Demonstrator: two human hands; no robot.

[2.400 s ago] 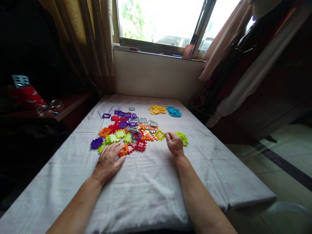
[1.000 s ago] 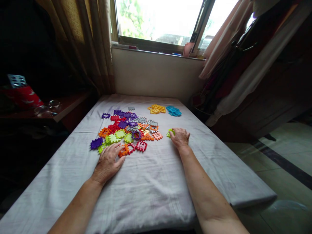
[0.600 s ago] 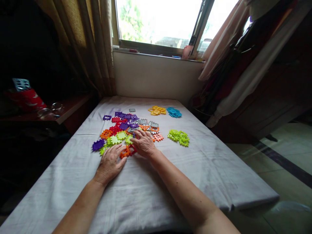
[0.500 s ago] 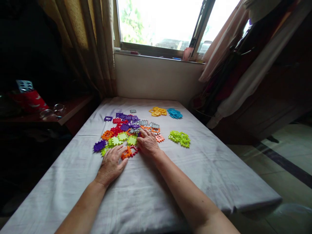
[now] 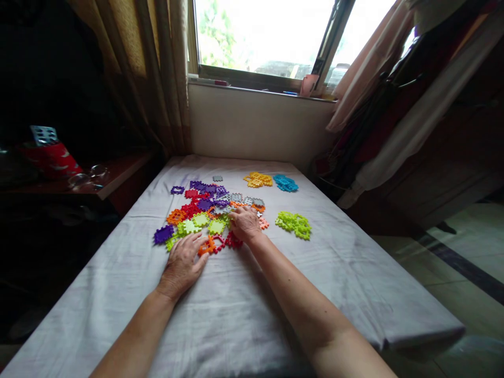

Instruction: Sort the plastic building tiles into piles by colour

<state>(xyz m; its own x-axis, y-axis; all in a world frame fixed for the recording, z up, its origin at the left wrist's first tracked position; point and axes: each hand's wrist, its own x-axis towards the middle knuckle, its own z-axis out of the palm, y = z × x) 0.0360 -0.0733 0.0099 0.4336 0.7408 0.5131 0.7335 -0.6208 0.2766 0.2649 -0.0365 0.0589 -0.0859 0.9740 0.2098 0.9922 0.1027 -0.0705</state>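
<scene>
Flat toothed plastic pieces in purple, red, orange, green and grey lie in a mixed pile on the cloth-covered table [image 5: 220,315]. My left hand [image 5: 185,262] rests at the pile's near left edge, fingers spread, beside an orange piece [image 5: 206,247] and a light green piece [image 5: 189,227]. My right hand [image 5: 246,224] reaches into the pile's right side, fingers bent down over the pieces; what its fingertips hold, if anything, is hidden. Red pieces [image 5: 233,240] show just below it. A dark purple piece [image 5: 163,234] lies at the far left.
Separate groups of yellow pieces [image 5: 258,179], blue pieces [image 5: 285,182] and lime green pieces [image 5: 293,224] lie to the right. A red container [image 5: 53,160] and glasses [image 5: 88,177] are on a side table at left. Clothes [image 5: 378,152] hang at right.
My right hand has moved slightly right and up within the pile, and red pieces now show beneath it. My left hand has stayed nearly still. The view has shifted a little.
</scene>
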